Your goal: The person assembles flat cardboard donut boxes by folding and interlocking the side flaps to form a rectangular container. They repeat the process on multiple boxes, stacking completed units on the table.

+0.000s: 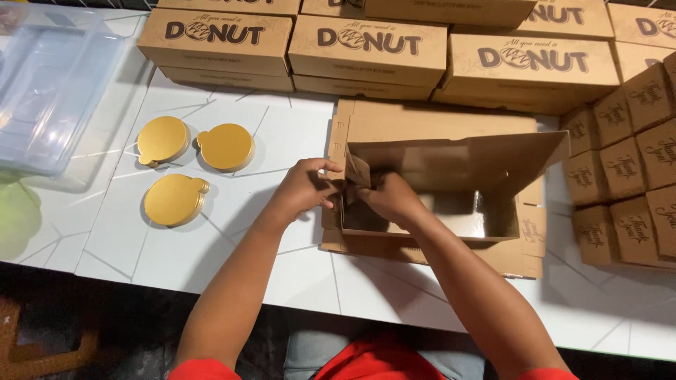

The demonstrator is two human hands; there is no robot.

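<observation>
- Underneath everything lies a white desk with thin grey lines that mark it into angular panels; a dark floor shows along its near edge.
- At the far left a clear plastic container rests on the desk; what it holds cannot be told.
- Three round gold boards, each with a small tab, lie flat on the desk left of the hands, close together but apart.
- Closed brown cardboard boxes stand stacked in a row along the far edge, and smaller brown boxes are piled at the right.
- In the middle sits a half-folded cardboard box, open at the top, on a flat sheet of the same card; its inside looks bare, with a paler shiny bottom.
- The left hand pinches the box's left end wall from outside, fingers curled on its edge.
- The right hand reaches inside at the same corner, fingers closed on a small cardboard flap that stands upright there.
</observation>
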